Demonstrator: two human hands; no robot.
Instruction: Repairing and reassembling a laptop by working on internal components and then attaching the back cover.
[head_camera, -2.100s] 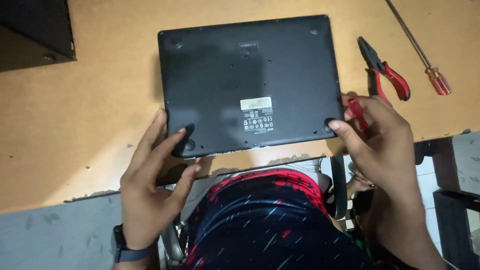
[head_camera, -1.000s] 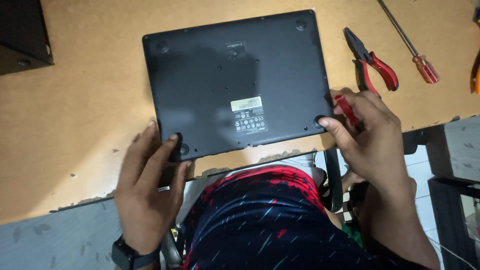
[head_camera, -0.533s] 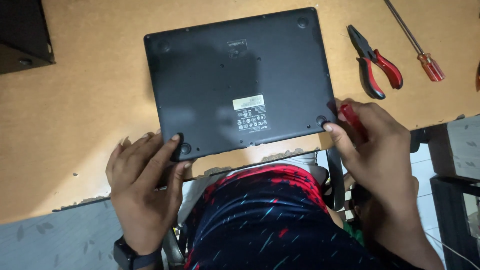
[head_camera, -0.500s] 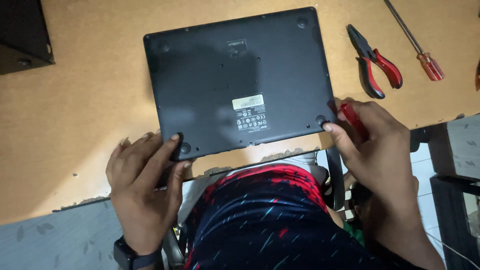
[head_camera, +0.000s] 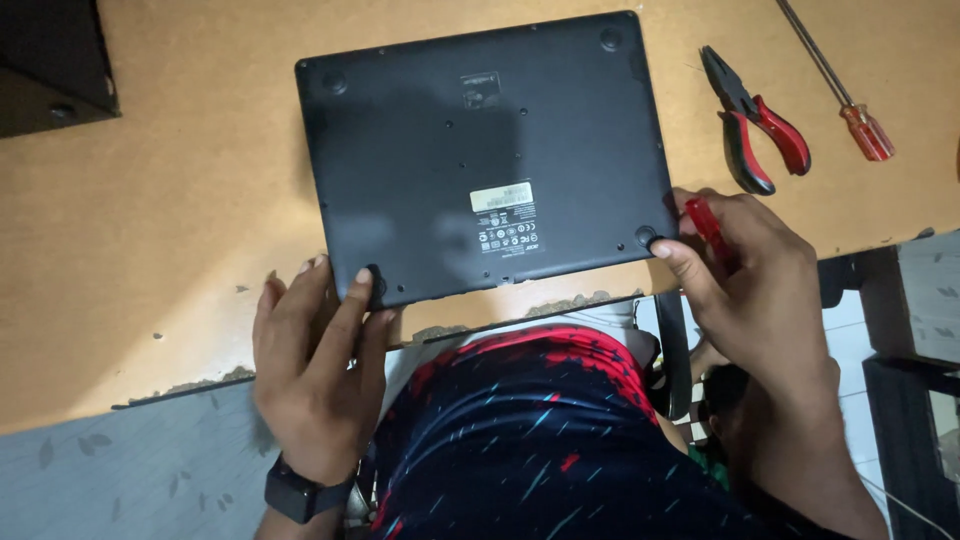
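A black laptop (head_camera: 480, 150) lies upside down on a light wooden table (head_camera: 180, 210), its bottom cover with a pale label facing up. My left hand (head_camera: 315, 370) rests at the near left corner, fingertips on the edge beside a rubber foot. At the near right corner my right hand (head_camera: 760, 290) holds a red-handled tool (head_camera: 708, 225) in the palm, with one fingertip touching the laptop's edge by the other rubber foot.
Red-handled pliers (head_camera: 755, 125) and a long screwdriver (head_camera: 835, 85) with an orange handle lie to the right of the laptop. A dark box (head_camera: 50, 70) stands at the far left. The table's chipped near edge runs just below the laptop.
The laptop has shifted slightly on the table between frames. My left hand has flattened lower against the near left corner; my right hand stays at the near right corner with the red tool.
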